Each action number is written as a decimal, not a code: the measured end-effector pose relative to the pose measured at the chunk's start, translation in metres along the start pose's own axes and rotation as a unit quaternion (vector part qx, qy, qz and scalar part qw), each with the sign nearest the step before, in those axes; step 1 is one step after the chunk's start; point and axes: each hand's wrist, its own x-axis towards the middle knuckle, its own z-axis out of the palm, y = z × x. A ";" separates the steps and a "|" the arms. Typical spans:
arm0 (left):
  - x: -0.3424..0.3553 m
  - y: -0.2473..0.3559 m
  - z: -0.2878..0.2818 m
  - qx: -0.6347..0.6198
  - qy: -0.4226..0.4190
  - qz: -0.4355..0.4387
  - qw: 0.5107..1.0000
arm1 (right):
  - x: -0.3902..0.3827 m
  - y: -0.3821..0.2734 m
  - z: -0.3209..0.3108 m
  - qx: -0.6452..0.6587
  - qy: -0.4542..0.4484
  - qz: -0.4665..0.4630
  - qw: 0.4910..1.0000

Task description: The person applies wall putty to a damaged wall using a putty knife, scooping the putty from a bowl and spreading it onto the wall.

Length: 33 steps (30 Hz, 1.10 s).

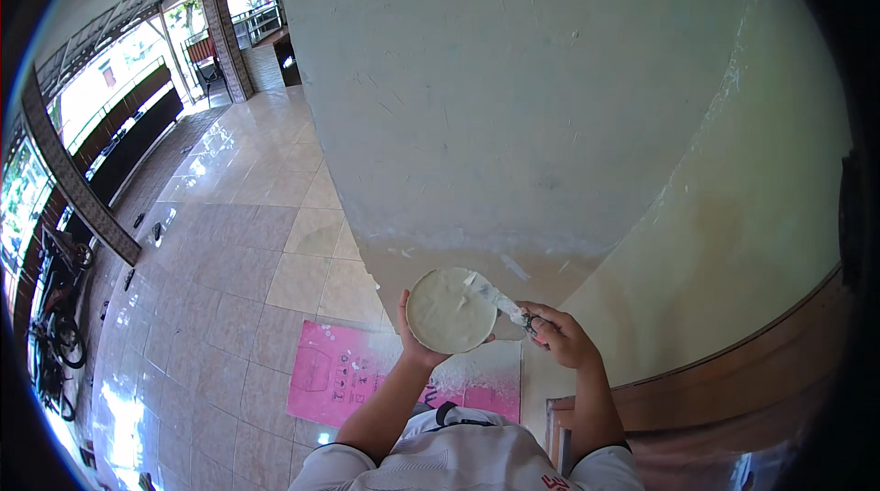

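Note:
My left hand is wrapped round the near left side of a round, shallow tub of pale cream paste, holding it up in front of my body. The paste has a smeared surface with a small raised ridge in it. In my right hand is a putty knife, gripped by its handle. Its blade is coated with whitish paste and points left, the tip lying over the paste at the tub's upper right. Whether the blade presses into the paste, I cannot tell.
A grey-white wall with scratches and a patched lower edge rises ahead. Pink cardboard dusted with white lies on the tiled floor below. Brown wooden furniture stands at the lower right. Motorcycles and a pillar are far left.

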 end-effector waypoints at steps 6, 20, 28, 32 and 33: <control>-0.004 0.014 0.001 0.004 0.019 0.022 1.000 | 0.018 0.001 0.022 -0.068 0.007 -0.118 0.991; -0.023 0.101 -0.047 0.020 -0.001 0.014 1.000 | 0.084 0.018 0.104 -0.306 0.077 -0.246 0.917; -0.066 0.168 -0.060 -0.044 0.006 -0.002 0.999 | 0.150 0.094 0.171 -0.322 0.189 -0.197 0.907; -0.108 0.215 -0.066 -0.042 0.014 0.007 0.999 | 0.197 0.124 0.207 -0.374 0.239 -0.248 0.861; -0.120 0.228 -0.075 -0.048 0.011 0.009 0.999 | 0.207 0.128 0.215 -0.389 0.254 -0.252 0.849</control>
